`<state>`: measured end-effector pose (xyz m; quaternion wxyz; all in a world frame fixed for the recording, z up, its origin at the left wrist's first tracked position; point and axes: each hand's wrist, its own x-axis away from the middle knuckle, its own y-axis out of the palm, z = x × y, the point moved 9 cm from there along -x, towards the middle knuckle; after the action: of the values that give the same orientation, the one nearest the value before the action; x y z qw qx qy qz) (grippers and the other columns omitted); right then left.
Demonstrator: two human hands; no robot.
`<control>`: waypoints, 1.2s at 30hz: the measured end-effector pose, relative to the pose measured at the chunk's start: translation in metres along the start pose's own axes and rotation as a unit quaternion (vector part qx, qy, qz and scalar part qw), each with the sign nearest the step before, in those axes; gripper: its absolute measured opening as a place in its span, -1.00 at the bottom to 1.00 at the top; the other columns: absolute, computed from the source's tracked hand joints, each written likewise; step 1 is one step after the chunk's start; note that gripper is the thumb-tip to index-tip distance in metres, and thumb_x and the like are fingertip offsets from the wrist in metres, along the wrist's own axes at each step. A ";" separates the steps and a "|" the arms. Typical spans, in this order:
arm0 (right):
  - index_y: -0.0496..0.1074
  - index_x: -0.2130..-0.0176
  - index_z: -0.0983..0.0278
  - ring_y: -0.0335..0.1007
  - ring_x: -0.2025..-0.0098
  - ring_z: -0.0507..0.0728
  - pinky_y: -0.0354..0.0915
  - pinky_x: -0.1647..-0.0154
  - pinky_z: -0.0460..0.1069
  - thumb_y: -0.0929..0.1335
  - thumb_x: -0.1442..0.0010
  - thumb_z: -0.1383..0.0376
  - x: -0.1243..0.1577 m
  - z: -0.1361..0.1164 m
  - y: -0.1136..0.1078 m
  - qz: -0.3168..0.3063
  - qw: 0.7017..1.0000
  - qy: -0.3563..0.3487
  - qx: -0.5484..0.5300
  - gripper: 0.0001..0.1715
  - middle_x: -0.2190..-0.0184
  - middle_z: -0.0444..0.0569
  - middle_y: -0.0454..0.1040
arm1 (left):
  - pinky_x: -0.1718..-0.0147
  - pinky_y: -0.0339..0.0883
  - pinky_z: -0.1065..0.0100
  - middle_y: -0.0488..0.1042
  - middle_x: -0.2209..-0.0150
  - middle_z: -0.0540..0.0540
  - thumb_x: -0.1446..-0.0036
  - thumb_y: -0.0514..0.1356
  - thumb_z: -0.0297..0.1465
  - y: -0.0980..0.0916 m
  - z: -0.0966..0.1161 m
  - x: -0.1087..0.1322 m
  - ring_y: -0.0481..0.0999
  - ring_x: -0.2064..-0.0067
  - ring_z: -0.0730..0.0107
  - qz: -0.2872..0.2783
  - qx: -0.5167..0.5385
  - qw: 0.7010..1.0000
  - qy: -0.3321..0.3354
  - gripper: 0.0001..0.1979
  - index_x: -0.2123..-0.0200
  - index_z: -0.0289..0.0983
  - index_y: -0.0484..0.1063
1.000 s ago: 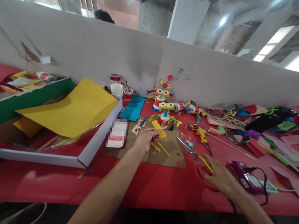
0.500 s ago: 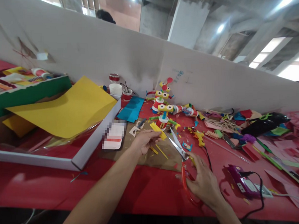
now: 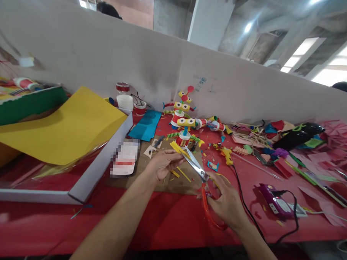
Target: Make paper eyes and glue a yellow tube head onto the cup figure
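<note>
My left hand (image 3: 164, 165) pinches a small piece of yellow paper (image 3: 177, 147) over the brown cardboard mat (image 3: 192, 180). My right hand (image 3: 224, 199) is wrapped round the red handles of the scissors (image 3: 199, 167). The scissor blades lie against the right end of the yellow paper and look nearly closed. Thin yellow paper strips (image 3: 184, 174) lie on the mat beneath. Just beyond the blades stands a paper-cup figure (image 3: 184, 138) with big eyes and green spring arms. White cut-outs (image 3: 150, 151) lie left of it.
A white-walled box (image 3: 93, 176) with a large yellow sheet (image 3: 67, 129) stands at the left. Blue paper (image 3: 146, 125) lies behind the mat. A yellow glue gun (image 3: 226, 156), its cord and a purple power strip (image 3: 276, 203) are on the right, near craft scraps (image 3: 252, 137).
The scissors have come to the yellow paper, and their blades have closed from wide apart. The whole view has shifted slightly to the right.
</note>
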<state>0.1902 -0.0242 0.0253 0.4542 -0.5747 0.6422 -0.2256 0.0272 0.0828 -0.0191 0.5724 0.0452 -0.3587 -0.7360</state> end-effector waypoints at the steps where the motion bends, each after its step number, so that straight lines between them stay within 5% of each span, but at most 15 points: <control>1: 0.27 -0.06 0.17 0.36 0.21 0.17 0.32 0.16 0.06 0.41 0.02 0.19 0.000 0.000 0.000 0.000 1.000 0.001 -0.005 -0.37 0.12 0.00 0.43 | 0.42 0.43 0.56 0.55 0.42 -0.16 0.09 0.23 -0.68 0.000 0.000 0.000 0.52 0.44 0.52 0.001 -0.001 1.000 -0.002 -0.89 0.50 -0.41 0.51; 17: 0.28 -0.09 0.11 0.36 0.36 0.09 0.33 0.27 -0.01 0.40 -0.01 0.25 0.004 0.001 0.003 -0.030 0.999 0.030 -0.027 -0.37 0.21 -0.06 0.45 | 0.68 0.16 0.64 0.45 0.62 -0.09 0.11 0.19 -0.68 0.003 0.009 0.007 0.42 0.59 0.60 0.008 -0.057 0.998 0.001 -0.87 0.61 -0.42 0.44; 25: 0.30 -0.09 0.14 0.39 0.40 0.05 0.34 0.33 -0.06 0.36 -0.06 0.25 0.002 -0.004 0.001 -0.043 0.999 0.021 -0.020 -0.42 0.15 -0.06 0.48 | 0.68 0.07 0.59 0.45 0.62 -0.08 0.12 0.21 -0.62 -0.001 0.005 0.001 0.40 0.60 0.60 0.002 -0.073 0.997 -0.002 -0.92 0.59 -0.40 0.45; 36: 0.35 -0.07 0.19 0.42 0.40 0.09 0.36 0.34 -0.05 0.34 -0.09 0.26 0.003 -0.002 -0.001 -0.042 0.999 -0.003 0.034 -0.48 0.35 -0.06 0.52 | 0.66 -0.06 0.49 0.35 0.69 -0.01 0.17 0.27 -0.54 0.000 0.008 0.006 0.30 0.63 0.61 0.016 -0.117 0.993 0.003 -0.89 0.63 -0.35 0.39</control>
<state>0.1894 -0.0273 0.0262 0.4654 -0.5858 0.6086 -0.2644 0.0214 0.0817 -0.0111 0.5866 -0.0260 -0.2694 -0.7633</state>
